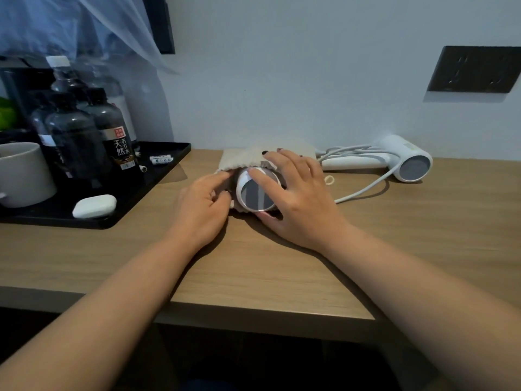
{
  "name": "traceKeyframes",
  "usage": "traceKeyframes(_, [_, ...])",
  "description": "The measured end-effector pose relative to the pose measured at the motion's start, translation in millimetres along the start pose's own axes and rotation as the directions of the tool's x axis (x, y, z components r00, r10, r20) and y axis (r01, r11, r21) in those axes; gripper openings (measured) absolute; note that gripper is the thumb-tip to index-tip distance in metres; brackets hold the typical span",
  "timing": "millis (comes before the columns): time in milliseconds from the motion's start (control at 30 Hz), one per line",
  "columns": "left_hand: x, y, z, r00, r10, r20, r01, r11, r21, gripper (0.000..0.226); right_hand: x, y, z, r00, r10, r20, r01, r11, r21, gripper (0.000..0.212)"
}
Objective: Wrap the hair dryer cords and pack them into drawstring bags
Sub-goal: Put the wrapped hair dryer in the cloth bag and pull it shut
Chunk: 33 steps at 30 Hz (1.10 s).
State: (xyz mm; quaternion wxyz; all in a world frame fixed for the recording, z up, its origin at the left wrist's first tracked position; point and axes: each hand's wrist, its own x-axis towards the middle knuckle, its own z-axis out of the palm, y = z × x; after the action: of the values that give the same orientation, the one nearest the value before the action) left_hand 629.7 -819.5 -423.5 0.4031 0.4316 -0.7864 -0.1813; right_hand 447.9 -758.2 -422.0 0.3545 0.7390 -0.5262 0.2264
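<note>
On the desk (282,263) near its back edge, we are pushing 1 hair dryer (255,193) into the drawstring bag (253,155). Our left hand (201,210) pinches the bag's mouth; our right hand (298,193) presses flat-fingered. Next: seat it, cinch. The second dryer (406,162) waits by the back right edge, cord loose.

Wooden desk (282,266) set against a pale wall. At left, a black tray (158,176) resting on the surface. At centre, a beige drawstring bag (239,156) lying flat against the wall, a white hair dryer (255,193) partly inside its mouth. At right, a second white hair dryer (406,162) on its side, loose cord (363,190) trailing across the wood. Just beside the bag, a small pale loop (329,180), possibly the drawstring's end.
</note>
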Motion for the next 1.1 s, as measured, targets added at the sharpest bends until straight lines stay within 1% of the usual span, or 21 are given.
traceKeyframes(67, [0.4,1.5,0.9,1.000,0.008,-0.028,-0.006,0.996,0.094,0.050,1.0,-1.3,1.0,1.000,0.015,-0.016,-0.015,1.000,-0.005,0.059])
traceKeyframes(100, [0.7,2.0,1.9,1.000,0.004,-0.022,-0.002,0.995,0.103,0.052,1.5,-1.4,0.8,0.999,0.022,-0.030,-0.022,1.000,-0.004,0.059])
traceKeyframes(300, [0.7,1.5,3.3,0.998,0.057,0.016,-0.056,0.998,-0.040,0.060,7.8,-3.5,0.8,0.992,0.058,-0.116,-0.058,0.998,-0.003,0.057])
traceKeyframes(400, [0.6,0.3,2.0,0.996,0.090,0.009,-0.089,0.993,-0.076,0.062,11.9,-4.2,2.7,0.985,0.098,-0.141,-0.095,0.995,0.028,0.059])
traceKeyframes(500, [0.7,1.0,0.5,0.995,0.102,-0.022,-0.104,0.990,-0.094,0.063,18.3,-3.7,6.3,0.983,0.146,-0.109,-0.141,0.989,0.048,0.065])
traceKeyframes(600, [0.7,2.1,-1.0,0.993,0.115,-0.032,-0.117,0.988,-0.099,0.065,23.2,-1.1,11.0,0.984,0.172,-0.039,-0.170,0.984,0.060,0.067])
traceKeyframes(667, [0.9,2.0,-1.6,0.993,0.106,-0.050,-0.110,0.989,-0.094,0.065,23.2,4.3,13.7,0.990,0.141,0.020,-0.142,0.989,0.041,0.063])
traceKeyframes(733, [0.5,2.2,-2.0,0.992,0.106,-0.070,-0.112,0.990,-0.090,0.064,21.7,13.2,14.4,0.994,0.103,0.049,-0.103,0.995,0.010,0.055])
traceKeyframes(833, [0.1,2.6,-2.2,0.992,0.113,-0.059,-0.118,0.989,-0.092,0.064,20.9,24.1,15.9,0.999,-0.004,0.037,0.005,0.999,-0.033,0.049])
traceKeyframes(900, [0.4,2.5,-2.5,0.992,0.120,-0.036,-0.123,0.988,-0.089,0.064,22.5,24.3,20.7,0.998,-0.067,0.002,0.067,0.995,-0.077,0.039])
traceKeyframes(933, [0.9,2.5,-2.9,0.992,0.121,-0.028,-0.123,0.988,-0.089,0.065,24.2,23.0,24.3,0.998,-0.065,-0.014,0.063,0.993,-0.098,0.032])
traceKeyframes(1000, [2.2,2.7,-3.4,0.993,0.119,-0.026,-0.121,0.988,-0.094,0.065,28.8,20.5,32.2,0.999,0.009,-0.036,-0.013,0.992,-0.126,0.022])
traceKeyframes(1067, [3.3,2.0,-3.4,0.993,0.115,-0.024,-0.117,0.989,-0.090,0.066,32.5,21.4,36.8,0.996,0.078,-0.033,-0.081,0.990,-0.111,0.021])
traceKeyframes(1100, [3.6,0.8,-2.9,0.993,0.114,-0.021,-0.115,0.990,-0.085,0.064,32.4,23.9,37.8,0.997,0.077,-0.023,-0.078,0.994,-0.079,0.022])
